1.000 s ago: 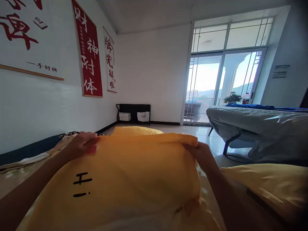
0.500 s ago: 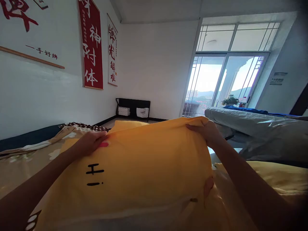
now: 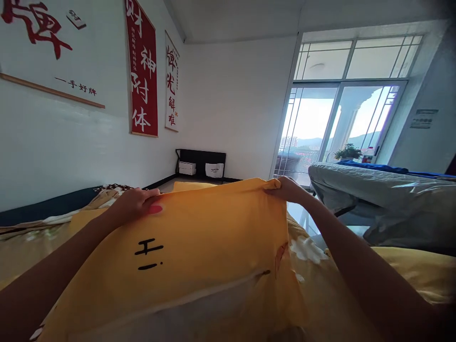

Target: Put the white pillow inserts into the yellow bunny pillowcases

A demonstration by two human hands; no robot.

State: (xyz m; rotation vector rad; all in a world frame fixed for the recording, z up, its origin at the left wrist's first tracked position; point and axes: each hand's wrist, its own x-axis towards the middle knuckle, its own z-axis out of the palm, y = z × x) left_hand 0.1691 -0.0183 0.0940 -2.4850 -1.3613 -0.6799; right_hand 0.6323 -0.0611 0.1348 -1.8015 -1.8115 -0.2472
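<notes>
A yellow pillowcase (image 3: 213,228) with black "Hi" lettering, a red spot and a pale lower band is held up in front of me, its top edge stretched between both hands. My left hand (image 3: 133,204) is closed on that edge at the left, beside the red spot. At the top right corner, my right hand (image 3: 287,189) pinches the fabric between thumb and fingers. Part of the cloth hangs in folds below the right hand. Another piece of yellow cloth (image 3: 194,186) shows just behind the top edge; most of it is hidden.
Beneath lies tan floral bedding (image 3: 309,251), with a yellow pillow-like item (image 3: 416,266) at the right. A plastic-covered piece of furniture (image 3: 377,185) stands beyond it. By the far wall is a low black rack (image 3: 199,156). Scrolls (image 3: 144,76) hang on the left wall.
My right hand has moved left and slightly down, with the pillowcase corner in it, drawing closer to the left hand. Bedding on the right is now more exposed. The view has tilted slightly.
</notes>
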